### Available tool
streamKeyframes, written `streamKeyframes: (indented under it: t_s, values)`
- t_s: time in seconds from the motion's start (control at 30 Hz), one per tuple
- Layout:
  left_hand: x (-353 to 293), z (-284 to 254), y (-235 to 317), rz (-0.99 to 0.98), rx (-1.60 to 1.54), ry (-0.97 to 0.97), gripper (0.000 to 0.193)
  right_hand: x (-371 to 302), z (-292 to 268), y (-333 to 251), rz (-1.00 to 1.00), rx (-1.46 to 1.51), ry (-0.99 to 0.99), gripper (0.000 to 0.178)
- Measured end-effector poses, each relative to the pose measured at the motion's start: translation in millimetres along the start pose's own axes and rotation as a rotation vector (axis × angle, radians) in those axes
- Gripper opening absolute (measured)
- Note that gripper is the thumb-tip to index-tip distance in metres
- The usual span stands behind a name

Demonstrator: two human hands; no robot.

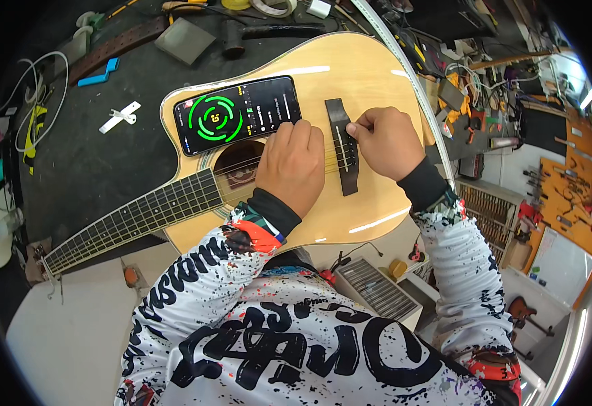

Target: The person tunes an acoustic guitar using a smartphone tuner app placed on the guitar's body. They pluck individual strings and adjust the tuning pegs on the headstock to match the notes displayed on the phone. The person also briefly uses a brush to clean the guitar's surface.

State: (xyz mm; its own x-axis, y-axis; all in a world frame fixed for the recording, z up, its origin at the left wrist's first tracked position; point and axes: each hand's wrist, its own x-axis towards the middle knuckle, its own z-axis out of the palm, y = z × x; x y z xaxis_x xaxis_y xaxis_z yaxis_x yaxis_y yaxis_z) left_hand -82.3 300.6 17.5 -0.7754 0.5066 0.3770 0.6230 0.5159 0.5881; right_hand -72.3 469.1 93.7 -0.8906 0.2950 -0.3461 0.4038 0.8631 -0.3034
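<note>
An acoustic guitar with a pale, glossy top (350, 64) lies across the bench, its neck (133, 210) running to the lower left. My left hand (292, 166) rests over the strings between the sound hole (232, 166) and the dark bridge (349, 179). Its fingers are curled, and their tips are hidden. At the far side of the bridge, the thumb and forefinger of my right hand (389, 143) pinch together close to the saddle; whatever they hold is too small to make out. A smartphone (205, 132) with green rings on its screen lies on the guitar top, beside my left fingers.
A blue string winder (100, 74), a small white tool (120, 117), a grey block (185, 40) and a hammer (234, 42) lie on the dark bench (127, 162). Cables and tools clutter the back right. Below the guitar stands a slatted box (380, 287).
</note>
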Motion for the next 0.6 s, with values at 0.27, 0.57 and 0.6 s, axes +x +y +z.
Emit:
streamKeyframes:
  t_s: [0.27, 0.57, 0.6]
  values:
    - [-6.4, 2.8, -1.2, -0.007, -0.041, 0.000, 0.004, -2.8, 3.9, -11.4, -0.049, -0.138, 0.035, 0.023]
    - [-6.4, 1.2, -2.5, -0.011, -0.093, -0.009, 0.007, 1.7, -6.7, -10.0, -0.062, -0.039, -0.069, 0.017]
    - [-6.2, 1.8, -2.4, 0.001, -0.100, 0.002, 0.007, 1.3, -5.5, -9.2, -0.074, 0.001, -0.041, 0.016]
